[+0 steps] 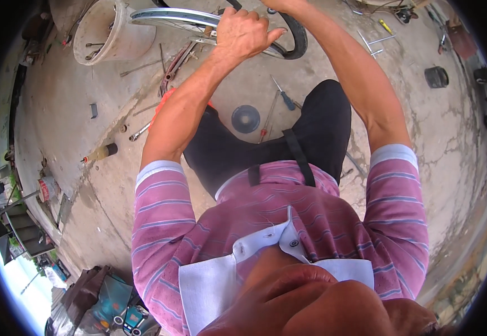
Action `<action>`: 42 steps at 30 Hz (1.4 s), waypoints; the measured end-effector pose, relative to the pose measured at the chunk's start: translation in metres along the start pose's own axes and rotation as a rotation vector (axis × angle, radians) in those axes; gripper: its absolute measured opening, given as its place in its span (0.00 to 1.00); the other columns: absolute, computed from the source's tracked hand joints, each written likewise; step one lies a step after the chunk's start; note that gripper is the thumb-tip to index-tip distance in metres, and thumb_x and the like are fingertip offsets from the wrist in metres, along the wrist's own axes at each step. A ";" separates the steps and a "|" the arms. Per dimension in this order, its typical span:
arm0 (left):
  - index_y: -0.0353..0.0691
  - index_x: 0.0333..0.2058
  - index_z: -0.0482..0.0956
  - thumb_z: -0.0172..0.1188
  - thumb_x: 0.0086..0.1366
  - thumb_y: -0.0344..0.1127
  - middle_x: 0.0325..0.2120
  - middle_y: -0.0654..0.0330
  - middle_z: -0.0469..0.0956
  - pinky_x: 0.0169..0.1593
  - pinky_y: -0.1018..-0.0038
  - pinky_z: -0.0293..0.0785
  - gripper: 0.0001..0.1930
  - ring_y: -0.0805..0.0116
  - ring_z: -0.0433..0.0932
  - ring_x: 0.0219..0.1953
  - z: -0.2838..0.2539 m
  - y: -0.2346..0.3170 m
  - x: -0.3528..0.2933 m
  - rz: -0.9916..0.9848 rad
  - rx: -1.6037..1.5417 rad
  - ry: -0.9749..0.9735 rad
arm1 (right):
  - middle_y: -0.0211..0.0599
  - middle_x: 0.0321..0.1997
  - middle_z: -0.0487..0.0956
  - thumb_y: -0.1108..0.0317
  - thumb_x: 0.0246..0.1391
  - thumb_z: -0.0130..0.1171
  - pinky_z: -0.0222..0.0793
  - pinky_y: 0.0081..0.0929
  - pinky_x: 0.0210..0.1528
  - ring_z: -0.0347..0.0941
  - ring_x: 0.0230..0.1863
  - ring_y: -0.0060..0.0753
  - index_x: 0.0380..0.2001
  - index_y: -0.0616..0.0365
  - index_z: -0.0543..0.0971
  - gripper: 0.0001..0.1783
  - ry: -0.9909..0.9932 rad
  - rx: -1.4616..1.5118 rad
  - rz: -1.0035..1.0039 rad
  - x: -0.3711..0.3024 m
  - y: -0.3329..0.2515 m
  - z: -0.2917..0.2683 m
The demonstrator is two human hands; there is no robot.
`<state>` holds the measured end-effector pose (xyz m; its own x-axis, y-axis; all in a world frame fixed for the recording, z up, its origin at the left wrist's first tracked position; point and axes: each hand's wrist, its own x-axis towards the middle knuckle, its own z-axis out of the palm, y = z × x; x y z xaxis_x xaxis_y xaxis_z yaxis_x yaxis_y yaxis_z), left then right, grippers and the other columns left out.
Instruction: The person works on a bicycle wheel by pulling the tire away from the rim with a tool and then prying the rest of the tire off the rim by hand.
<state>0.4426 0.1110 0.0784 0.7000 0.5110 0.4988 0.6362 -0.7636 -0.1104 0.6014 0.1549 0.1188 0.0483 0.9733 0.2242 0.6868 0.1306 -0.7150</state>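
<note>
A bicycle wheel is at the top of the view, its bare silver rim (170, 15) showing on the left and a black tyre (298, 42) curving round on the right. My left hand (243, 32) is closed over the wheel, fingers wrapped round it and thumb sticking out to the right. At the upper edge, my right hand (284, 3) is by the far side of the tyre; the frame cuts off most of it, so its fingers are hidden. On the floor between my knees lie a screwdriver (286, 98) and a dark round disc (246, 119).
A whitish bucket (126, 42) with tools inside stands at the upper left. A metal cross-shaped wrench (373, 43), a yellow-handled tool (386, 26) and a black cylinder (437, 77) lie to the right. Leftward lies a bottle (100, 153); bags (89, 294) are heaped at lower left.
</note>
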 end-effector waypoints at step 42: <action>0.32 0.23 0.79 0.56 0.70 0.57 0.18 0.56 0.77 0.31 0.68 0.69 0.30 0.67 0.75 0.21 0.020 -0.241 -0.168 -1.223 -0.890 0.544 | 0.29 0.30 0.80 0.53 0.55 0.70 0.72 0.27 0.39 0.73 0.33 0.21 0.40 0.61 0.83 0.22 -0.205 0.183 0.226 -0.127 0.195 -0.034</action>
<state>0.1777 0.2168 0.0043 -0.3788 0.9114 0.1607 0.1821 -0.0969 0.9785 0.7543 0.0502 -0.0266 0.0245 0.9967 -0.0771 0.5329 -0.0783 -0.8425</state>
